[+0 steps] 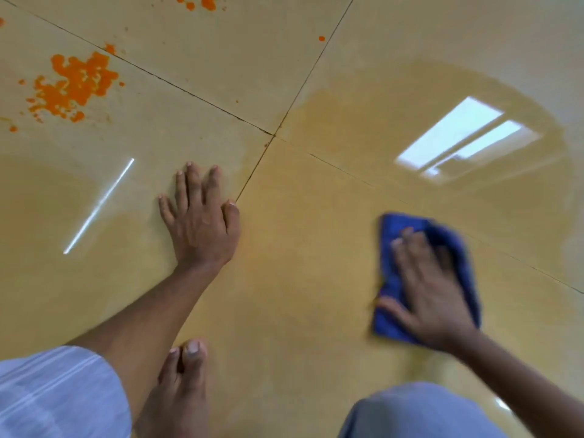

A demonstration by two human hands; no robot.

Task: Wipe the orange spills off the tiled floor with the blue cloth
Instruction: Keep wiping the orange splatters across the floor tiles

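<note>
The blue cloth (395, 235) lies flat on the tan tiled floor (300, 279) at the right. My right hand (429, 289) presses on it with spread fingers, blurred by motion. My left hand (202, 219) rests flat on the floor near the tile joint, fingers straight. A large orange spill (72, 85) spreads over the tile at the far left. Smaller orange drops (202, 2) sit at the top edge, and a single dot (321, 38) lies farther right. A faint orange film tints the floor around the cloth.
My bare foot (180, 387) stands on the tile at the bottom centre, with pale trouser fabric (53, 393) at the bottom left and a knee (420, 412) at the bottom right. A window reflection (461, 137) glares on the wet-looking tile at the right.
</note>
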